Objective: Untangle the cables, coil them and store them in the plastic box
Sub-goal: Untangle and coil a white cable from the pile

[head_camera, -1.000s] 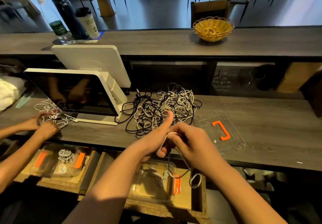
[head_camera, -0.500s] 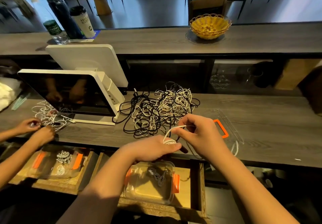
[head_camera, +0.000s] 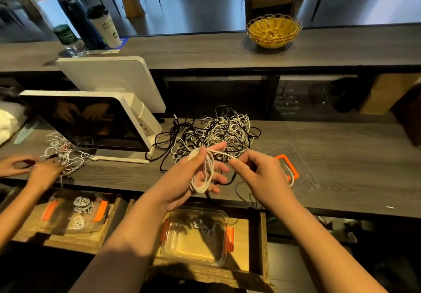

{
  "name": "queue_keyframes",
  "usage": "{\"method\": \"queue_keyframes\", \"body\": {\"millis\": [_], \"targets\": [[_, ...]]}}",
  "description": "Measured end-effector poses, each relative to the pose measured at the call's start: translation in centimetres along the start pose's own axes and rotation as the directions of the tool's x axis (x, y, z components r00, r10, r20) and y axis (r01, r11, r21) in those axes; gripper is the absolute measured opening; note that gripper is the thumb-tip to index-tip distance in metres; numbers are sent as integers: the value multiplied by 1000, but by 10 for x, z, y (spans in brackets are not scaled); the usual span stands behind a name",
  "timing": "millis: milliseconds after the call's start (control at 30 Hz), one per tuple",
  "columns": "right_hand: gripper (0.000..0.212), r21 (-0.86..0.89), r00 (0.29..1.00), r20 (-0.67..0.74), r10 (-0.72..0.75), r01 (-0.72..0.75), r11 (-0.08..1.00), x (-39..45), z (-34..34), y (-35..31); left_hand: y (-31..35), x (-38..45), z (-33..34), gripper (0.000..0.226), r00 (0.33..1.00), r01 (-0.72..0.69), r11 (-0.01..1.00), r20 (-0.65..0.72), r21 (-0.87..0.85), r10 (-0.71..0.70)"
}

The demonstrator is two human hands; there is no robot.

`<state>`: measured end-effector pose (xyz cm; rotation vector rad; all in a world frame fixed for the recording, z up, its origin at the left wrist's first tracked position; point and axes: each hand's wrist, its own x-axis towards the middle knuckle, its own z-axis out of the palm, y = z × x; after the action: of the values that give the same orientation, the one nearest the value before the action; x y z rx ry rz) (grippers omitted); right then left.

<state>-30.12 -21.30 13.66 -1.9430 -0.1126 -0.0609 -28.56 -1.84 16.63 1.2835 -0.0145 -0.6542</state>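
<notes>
Café counter: point-of-sale screen (head_camera: pixel 86 121), takeaway cup (head_camera: pixel 104 26), dining chairs beyond.

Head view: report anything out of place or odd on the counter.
The clear lid with orange clips lies on the counter, off its plastic box in the drawer below. A black-and-white cable tangle sprawls behind the hands. Nothing looks spilled or damaged.
</notes>
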Motion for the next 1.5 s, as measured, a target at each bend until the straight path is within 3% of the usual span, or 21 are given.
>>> {"method": "queue_keyframes", "body": {"millis": [167,400,633,800,900,1000,1167,1267,1500], "targets": [[24,29,1000,24,-4,3,1000,0,5,2,1,9,11,46,990,-105,956,-116,-275,75],[29,31,998,58,15,-16,999,0,12,12,0,30,19,48,957,-279,763,-236,-583,169],[25,87,990,129,55,-67,994,-7,17,14,-6,50,12,50,898,-374,674,-431,-637,91],[16,-20,950,279,144,-144,989,-9,24,18,-14,65,3,50,823,-421,647,-567,-636,-22],[11,-84,927,332,172,-153,985,-9,21,16,-18,71,2,48,772,-440,701,-635,-561,-23],[10,-100,921,347,179,-153,983,-9,18,15,-22,73,2,47,711,-434,822,-700,-370,60],[11,-117,901,392,187,-153,981,-11,19,13,-23,71,-4,46,652,-269,963,-735,6,187],[10,-63,895,419,150,-136,989,-13,18,8,-28,72,-15,47,673,-124,971,-702,205,234],[10,-1,932,344,115,-123,992,-11,12,5,-43,69,-22,58,829,112,862,-525,494,193]]}}
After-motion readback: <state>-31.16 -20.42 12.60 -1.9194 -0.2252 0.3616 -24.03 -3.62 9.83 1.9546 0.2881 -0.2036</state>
